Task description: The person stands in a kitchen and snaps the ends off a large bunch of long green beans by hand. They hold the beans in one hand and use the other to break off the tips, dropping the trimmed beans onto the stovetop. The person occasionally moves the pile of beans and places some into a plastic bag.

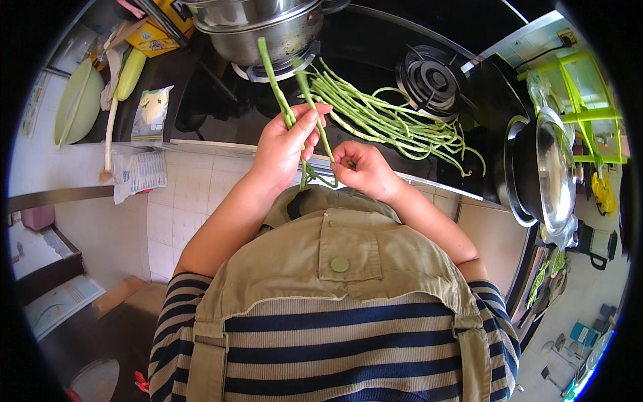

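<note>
My left hand [287, 143] is closed around green long beans [272, 75], whose upper ends rise past the thumb towards the steel pot. Close on its right, my right hand [365, 168] pinches a thin bean [322, 133] between thumb and fingers. The lower part of the held beans hangs in a loop below the hands, in front of my apron [296, 241]. A loose heap of long beans [387, 115] lies on the black glass cooktop [346, 37], just beyond my right hand.
A steel pot [261, 45] stands on the left burner. The right gas burner [434, 80] is bare. At left are a green bowl [80, 105], a pale green cucumber-like vegetable [131, 75] and a plastic packet [151, 113]. Pans with a glass lid [555, 161] stand at right.
</note>
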